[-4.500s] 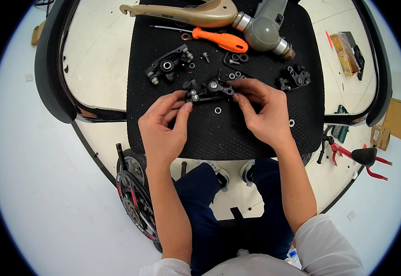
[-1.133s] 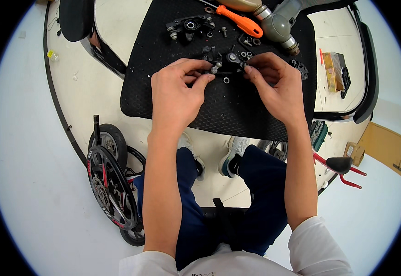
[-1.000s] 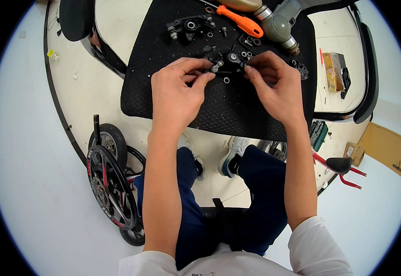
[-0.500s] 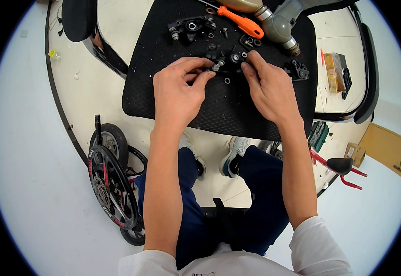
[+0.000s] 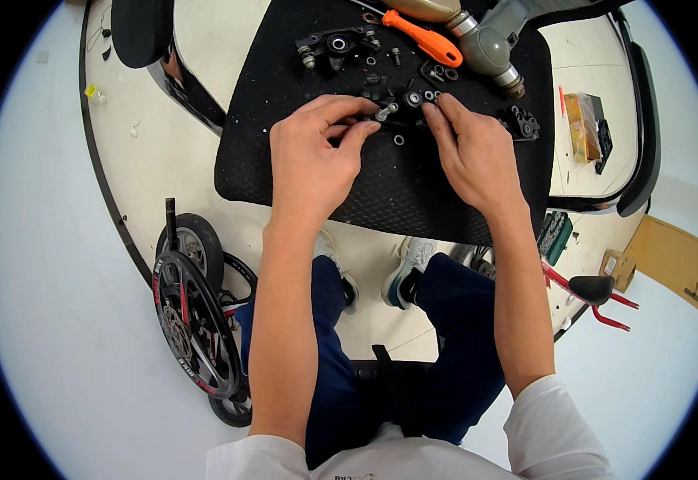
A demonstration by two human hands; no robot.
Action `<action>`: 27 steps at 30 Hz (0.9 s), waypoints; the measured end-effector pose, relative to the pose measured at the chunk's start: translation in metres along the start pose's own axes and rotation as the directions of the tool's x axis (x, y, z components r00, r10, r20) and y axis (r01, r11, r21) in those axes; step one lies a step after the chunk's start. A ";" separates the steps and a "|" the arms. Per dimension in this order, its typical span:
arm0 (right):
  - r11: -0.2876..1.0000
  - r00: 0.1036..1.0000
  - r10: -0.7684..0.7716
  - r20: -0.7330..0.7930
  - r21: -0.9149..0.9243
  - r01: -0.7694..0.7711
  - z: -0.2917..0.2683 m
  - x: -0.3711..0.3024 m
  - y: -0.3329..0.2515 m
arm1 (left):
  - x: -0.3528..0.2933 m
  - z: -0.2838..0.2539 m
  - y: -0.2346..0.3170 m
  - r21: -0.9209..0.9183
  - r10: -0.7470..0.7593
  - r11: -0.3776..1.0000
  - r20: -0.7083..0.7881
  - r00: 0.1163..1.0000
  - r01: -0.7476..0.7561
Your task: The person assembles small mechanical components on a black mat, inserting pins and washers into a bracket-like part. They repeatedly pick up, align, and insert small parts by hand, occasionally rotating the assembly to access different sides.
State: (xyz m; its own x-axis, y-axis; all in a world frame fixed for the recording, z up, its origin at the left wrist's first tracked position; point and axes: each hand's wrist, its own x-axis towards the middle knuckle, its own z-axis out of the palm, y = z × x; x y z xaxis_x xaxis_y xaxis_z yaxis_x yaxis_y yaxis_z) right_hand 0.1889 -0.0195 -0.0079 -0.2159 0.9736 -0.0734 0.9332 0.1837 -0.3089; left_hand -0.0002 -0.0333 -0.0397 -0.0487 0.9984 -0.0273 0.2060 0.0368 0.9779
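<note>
My left hand (image 5: 317,152) is closed, thumb and fingers pinching a small silver bolt (image 5: 387,111) over the black mesh chair seat (image 5: 301,180). Just right of the bolt lies a black mechanical part (image 5: 413,99) with a round metal centre. My right hand (image 5: 481,152) is closed too, its fingertips pressed together at that part's right side; what they grip is hidden. Small ring washers (image 5: 429,94) show by the right fingertips. Another washer (image 5: 399,139) lies on the seat between the hands.
Farther back on the seat are a black bracket-like part (image 5: 338,44), an orange-handled screwdriver (image 5: 422,38) and a grey-green power tool (image 5: 485,50). Another black part (image 5: 522,123) lies at the right. Chair armrests (image 5: 139,32) flank the seat; a bicycle wheel (image 5: 193,324) stands lower left.
My right fingertips have shifted slightly right, and more of the washers beside them shows. My left hand still holds the bolt, which has moved a little to the right in the picture.
</note>
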 end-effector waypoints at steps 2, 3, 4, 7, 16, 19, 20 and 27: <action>1.000 1.000 0.016 -0.015 0.001 -0.016 0.000 0.000 -0.001 | 0.000 -0.002 0.002 -0.005 -0.025 1.000 -0.003 1.000 0.025; 1.000 0.999 0.005 -0.050 0.016 -0.004 0.001 0.000 -0.001 | 0.000 -0.002 0.001 -0.010 -0.025 1.000 0.000 1.000 0.025; 0.999 0.996 -0.006 -0.084 0.031 0.008 0.001 -0.001 -0.001 | 0.000 -0.002 0.001 -0.016 -0.026 1.000 0.004 1.000 0.026; 0.991 0.966 -0.089 -0.243 0.073 0.110 0.005 0.000 -0.002 | 0.001 -0.001 -0.002 -0.019 0.032 0.999 -0.011 0.999 -0.032; 0.998 0.989 -0.054 -0.135 -0.045 0.048 0.005 0.002 -0.001 | 0.001 -0.004 -0.003 -0.030 -0.024 0.999 -0.001 1.000 0.024; 0.993 0.969 -0.098 -0.227 0.043 0.110 0.006 0.000 -0.001 | 0.003 -0.004 -0.001 -0.034 -0.052 0.998 0.012 0.999 0.053; 0.993 0.971 -0.097 -0.221 0.041 0.109 0.006 0.001 -0.001 | 0.003 -0.004 0.000 -0.030 -0.064 0.997 0.020 0.998 0.065; 0.994 0.991 0.057 -0.119 0.103 -0.044 0.005 0.003 -0.004 | 0.002 -0.003 -0.001 -0.029 -0.066 0.997 0.009 0.998 0.067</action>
State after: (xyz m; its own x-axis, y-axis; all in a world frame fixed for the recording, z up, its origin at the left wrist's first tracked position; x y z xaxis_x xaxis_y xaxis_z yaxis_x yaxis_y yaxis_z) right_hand 0.1828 -0.0176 -0.0114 -0.1270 0.9916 0.0224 0.9072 0.1253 -0.4015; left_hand -0.0030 -0.0311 -0.0400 -0.0538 0.9941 -0.0940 0.1734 0.1020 0.9796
